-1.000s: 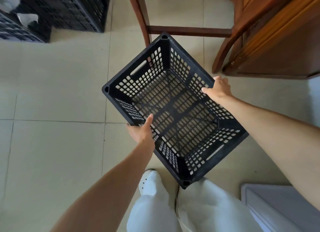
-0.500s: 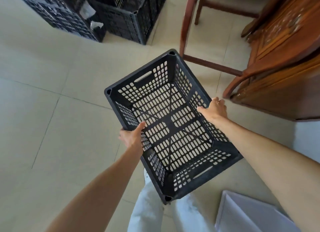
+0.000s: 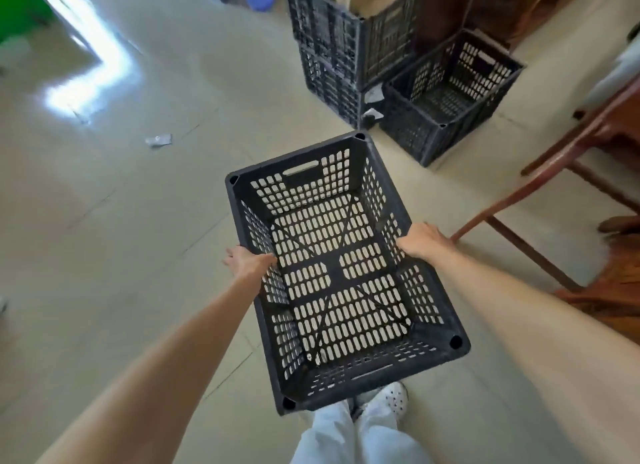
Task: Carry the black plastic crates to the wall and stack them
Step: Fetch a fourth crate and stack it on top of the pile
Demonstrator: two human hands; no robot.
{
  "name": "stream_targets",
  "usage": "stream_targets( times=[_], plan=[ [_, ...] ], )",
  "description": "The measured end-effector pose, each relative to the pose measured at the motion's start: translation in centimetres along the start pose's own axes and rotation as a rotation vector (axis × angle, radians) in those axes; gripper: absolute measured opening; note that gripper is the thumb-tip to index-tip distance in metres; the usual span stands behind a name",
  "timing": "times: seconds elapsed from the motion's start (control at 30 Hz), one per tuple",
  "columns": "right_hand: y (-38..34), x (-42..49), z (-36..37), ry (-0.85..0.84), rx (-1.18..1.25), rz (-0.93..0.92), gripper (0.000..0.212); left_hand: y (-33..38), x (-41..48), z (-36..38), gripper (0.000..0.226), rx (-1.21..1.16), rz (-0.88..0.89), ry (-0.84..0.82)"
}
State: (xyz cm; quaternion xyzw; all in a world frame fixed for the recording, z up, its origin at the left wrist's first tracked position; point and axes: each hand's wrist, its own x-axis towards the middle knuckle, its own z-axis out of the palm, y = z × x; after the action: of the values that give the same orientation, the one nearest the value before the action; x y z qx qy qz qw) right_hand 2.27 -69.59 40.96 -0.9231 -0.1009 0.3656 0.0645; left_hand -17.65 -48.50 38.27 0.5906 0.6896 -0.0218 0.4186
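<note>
- Overhead, both hands clasp the carried crate [image 3: 341, 273] above the floor [image 3: 138, 255]: left hand [image 3: 247, 261] and right hand [image 3: 420, 242] on opposite long rims.
- Ahead stand stacked crates [image 3: 343, 48] beside an open crate [image 3: 450, 93]; a wooden chair [image 3: 554, 172] sits just right.

Pale tile floor [image 3: 131, 255]; upper right: 2-high crate stack [image 3: 349, 48] w/ single open crate [image 3: 446, 96] just beside; paper scrap [image 3: 158, 139] left-centre; wooden chair legs [image 3: 526, 193] at right.

no readable text, labels, brands or numbers anywhere
</note>
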Motion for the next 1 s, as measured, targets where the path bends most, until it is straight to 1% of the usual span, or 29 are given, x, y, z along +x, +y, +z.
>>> stream_targets(
  times=[0.1,0.27,0.4,0.53,0.63,0.73,0.83,0.9,1.0],
  plan=[
    [-6.9,-2.0,-0.7,-0.005,-0.085,-0.102,0.039,-0.4,1.0,-6.6,0.107,-0.034,-0.002,0.059],
    [-17.2,-5.5,0.0,0.001,-0.179,-0.274,0.041,-2.7,1.8,-16.3,0.107,-0.004,-0.011,0.162],
    [-24.4,-7.7,0.7,0.005,-0.298,-0.424,0.036,-5.2,1.8,-23.0,0.092,0.061,-0.006,0.311],
    [-30.7,-10.7,1.4,0.008,-0.436,-0.618,0.030,-8.4,0.2,-28.4,0.071,0.094,-0.034,0.453],
    [-34.7,-13.8,2.2,0.015,-0.551,-0.765,0.027,-11.1,-2.1,-31.6,0.064,0.036,-0.102,0.529],
    [-38.2,-17.6,3.7,0.028,-0.649,-0.900,0.031,-14.3,-5.0,-34.4,0.057,-0.010,-0.173,0.617],
    [-41.4,-22.1,6.2,0.022,-0.775,-1.065,0.033,-18.4,-8.0,-36.9,0.062,-0.063,-0.264,0.682],
    [-43.0,-25.4,8.6,0.014,-0.840,-1.170,0.031,-21.7,-10.2,-38.2,0.066,-0.104,-0.345,0.721],
    [-44.9,-30.6,13.2,0.017,-0.923,-1.312,0.027,-27.4,-13.4,-40.3,0.061,-0.171,-0.446,0.770]
  ],
)
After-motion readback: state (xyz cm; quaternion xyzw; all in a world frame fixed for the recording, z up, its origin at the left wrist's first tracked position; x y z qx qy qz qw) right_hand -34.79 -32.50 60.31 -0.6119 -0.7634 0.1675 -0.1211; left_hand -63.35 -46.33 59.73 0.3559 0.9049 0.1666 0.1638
